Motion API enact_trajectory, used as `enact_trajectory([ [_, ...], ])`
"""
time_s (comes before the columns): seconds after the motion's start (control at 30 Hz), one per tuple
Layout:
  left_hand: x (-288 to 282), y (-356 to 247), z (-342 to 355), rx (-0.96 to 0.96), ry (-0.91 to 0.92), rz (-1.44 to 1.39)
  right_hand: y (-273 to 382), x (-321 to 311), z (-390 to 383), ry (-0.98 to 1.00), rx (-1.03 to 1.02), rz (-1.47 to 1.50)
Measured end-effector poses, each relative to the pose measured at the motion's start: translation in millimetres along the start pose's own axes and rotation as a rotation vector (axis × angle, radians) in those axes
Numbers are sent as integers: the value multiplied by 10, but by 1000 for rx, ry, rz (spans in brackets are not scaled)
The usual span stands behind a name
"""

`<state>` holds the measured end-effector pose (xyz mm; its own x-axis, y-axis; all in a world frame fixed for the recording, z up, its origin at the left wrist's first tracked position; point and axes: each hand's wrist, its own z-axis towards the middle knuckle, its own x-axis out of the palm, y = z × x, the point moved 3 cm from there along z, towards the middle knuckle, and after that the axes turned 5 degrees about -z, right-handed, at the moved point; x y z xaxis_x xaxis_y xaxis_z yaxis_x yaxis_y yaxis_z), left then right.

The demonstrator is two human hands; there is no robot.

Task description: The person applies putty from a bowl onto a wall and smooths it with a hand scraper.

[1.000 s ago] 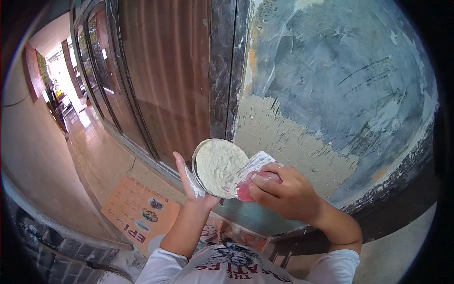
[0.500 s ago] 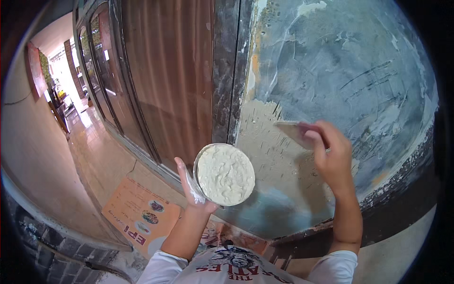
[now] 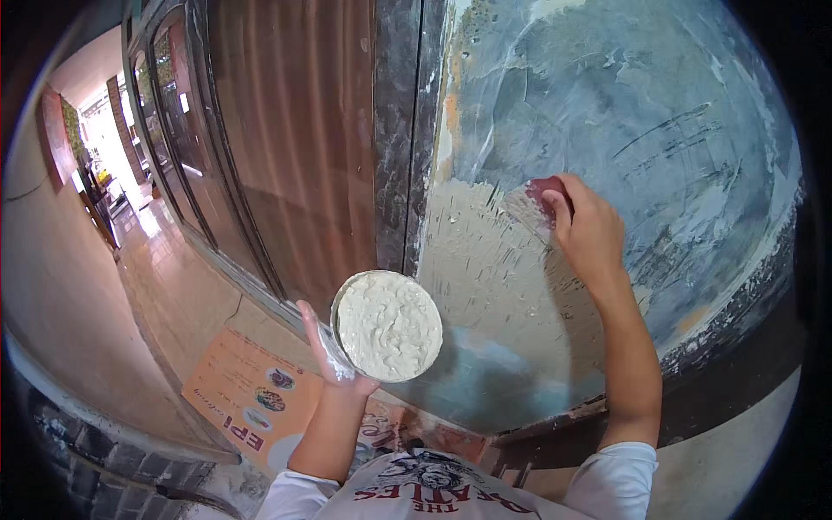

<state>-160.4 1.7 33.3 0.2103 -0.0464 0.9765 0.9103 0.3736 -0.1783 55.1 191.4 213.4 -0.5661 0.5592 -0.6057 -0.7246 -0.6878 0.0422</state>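
Observation:
In my left hand (image 3: 334,351) rests a round tub of pale putty (image 3: 387,326), held from beneath and at its left side; white paste smears the palm. My right hand (image 3: 588,227) pinches a putty knife (image 3: 539,204) with a dark red grip, its blade coated in putty and lying at the wall. A fresh beige putty layer (image 3: 485,260) covers the lower left part of the blue-grey wall (image 3: 598,95), streaked with thin gaps. The blade is at the upper right edge of that layer.
A brown door panel (image 3: 299,147) with a dark frame (image 3: 397,130) stands left of the wall. An orange printed banner (image 3: 247,390) lies on the tiled floor (image 3: 186,290). Farther left, a passage runs toward bright light beside a low beige wall (image 3: 65,303).
My right hand has moved up slightly, and the knife's blade has turned flatter toward the wall. The putty tub and left hand appear a little farther left and lower as the view shifts.

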Motion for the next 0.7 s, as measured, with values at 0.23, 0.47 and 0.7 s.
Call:
enact_trajectory([
  [0.23, -25, -33, -13, 33, -10, -9, 52, -26, -21, 14, -6, 98],
  [0.47, -31, -4, 52, 46, -40, 50, 28, -44, 46, -16, -1, 39],
  [0.7, -20, -24, 53, 19, -44, 11, 51, 72, -52, 22, -66, 23],
])
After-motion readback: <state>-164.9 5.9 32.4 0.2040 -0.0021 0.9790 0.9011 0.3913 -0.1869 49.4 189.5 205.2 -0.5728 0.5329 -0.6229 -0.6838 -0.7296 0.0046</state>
